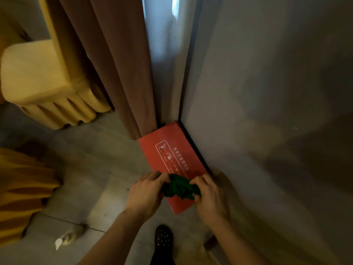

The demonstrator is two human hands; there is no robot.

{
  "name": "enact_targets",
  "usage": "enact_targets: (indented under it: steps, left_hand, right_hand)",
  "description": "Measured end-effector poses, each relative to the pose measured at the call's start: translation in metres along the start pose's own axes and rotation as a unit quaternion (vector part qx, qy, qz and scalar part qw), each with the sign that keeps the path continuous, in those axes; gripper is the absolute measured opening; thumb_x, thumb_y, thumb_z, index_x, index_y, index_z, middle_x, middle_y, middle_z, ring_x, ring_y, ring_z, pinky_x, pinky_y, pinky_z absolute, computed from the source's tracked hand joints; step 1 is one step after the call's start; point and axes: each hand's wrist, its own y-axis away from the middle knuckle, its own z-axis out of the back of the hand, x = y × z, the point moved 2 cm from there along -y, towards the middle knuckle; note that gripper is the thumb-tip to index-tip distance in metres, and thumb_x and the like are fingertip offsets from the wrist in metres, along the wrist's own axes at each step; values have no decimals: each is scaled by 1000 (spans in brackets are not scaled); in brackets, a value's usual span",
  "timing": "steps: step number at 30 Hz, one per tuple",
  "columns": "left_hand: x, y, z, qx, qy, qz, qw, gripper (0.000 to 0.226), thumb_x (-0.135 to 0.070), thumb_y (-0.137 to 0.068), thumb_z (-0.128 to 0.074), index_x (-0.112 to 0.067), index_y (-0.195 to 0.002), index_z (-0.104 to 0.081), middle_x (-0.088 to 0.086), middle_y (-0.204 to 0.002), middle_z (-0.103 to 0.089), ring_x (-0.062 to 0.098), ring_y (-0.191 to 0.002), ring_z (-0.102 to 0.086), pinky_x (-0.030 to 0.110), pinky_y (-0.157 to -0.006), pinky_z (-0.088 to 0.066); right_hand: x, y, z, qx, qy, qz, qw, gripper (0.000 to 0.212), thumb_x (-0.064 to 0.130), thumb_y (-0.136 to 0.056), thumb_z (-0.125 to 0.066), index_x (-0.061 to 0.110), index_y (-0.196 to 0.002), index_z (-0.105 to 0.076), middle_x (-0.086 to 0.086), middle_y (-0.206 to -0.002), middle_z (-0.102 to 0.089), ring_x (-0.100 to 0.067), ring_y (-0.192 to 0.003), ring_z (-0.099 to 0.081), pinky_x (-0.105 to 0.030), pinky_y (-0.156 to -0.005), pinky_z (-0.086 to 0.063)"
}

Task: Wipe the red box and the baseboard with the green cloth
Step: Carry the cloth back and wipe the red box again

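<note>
Head view, what I see, biggest first. Grey plain wall (277, 92) fills the right half of the frame. Brown pleated curtain (107, 64) hangs from top centre down to the floor at mid-frame, its hem just beside the far end of the box. Pale grey tiled floor (91, 159) covers lower left and centre. Yellow fabric-covered seat with a pleated skirt (44, 81) sits upper left; more yellow-orange striped fabric (23, 194) at the left edge, can't tell what it belongs to.

Flat red cardboard box with white printed pictograms and text (172, 155) lies on the floor at centre, long side running along the wall foot. Dark narrow baseboard strip (196, 148) runs along the wall bottom, right beside the box's right edge; whether they touch I can't tell.

My left hand (147, 192) and right hand (208, 196) are both over the near end of the box, lower centre. Each is closed on the bunched dark green cloth (179, 188), which sits between them and rests over the box top, covering part of its near end. Fingers curl in on the cloth from both sides.

Black perforated shoe (163, 240) at bottom centre, below the box. Small pale crumpled object (66, 239) on the floor at lower left, too blurred to identify.
</note>
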Motion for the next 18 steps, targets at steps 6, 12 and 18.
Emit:
enact_targets:
  steps: [6, 12, 18]
  left_hand:
    - [22, -46, -40, 10, 7, -1, 1000, 36, -20, -91, -66, -34, -119, -48, -3, -123, -60, 22, -108, -58, 39, -93, -49]
    - [39, -62, -94, 43, -51, 25, 997, 70, -24, -93, -61, -33, -151, -23, -2, -163, -19, 25, -147, -22, 42, -121, -22]
    - [45, -51, -119, 112, -132, 26, 985, 98, -58, -94, -47, -30, -150, 28, 6, -161, 30, 31, -144, 34, 53, -121, 7]
  right_hand:
    - [-28, -45, -37, 22, 10, -23, 999, 40, 3, -79, -71, 25, -111, -62, 5, -126, -53, -17, -107, -57, -30, -83, -53]
    - [-52, -60, -83, 43, 77, -5, 996, 60, 15, -88, -65, 30, -142, -46, -3, -154, -32, -25, -137, -33, -38, -102, -45]
    - [-62, -54, -104, 80, 141, 10, 987, 72, 56, -93, -43, 39, -153, -6, -6, -165, 2, -31, -149, 7, -53, -114, -30]
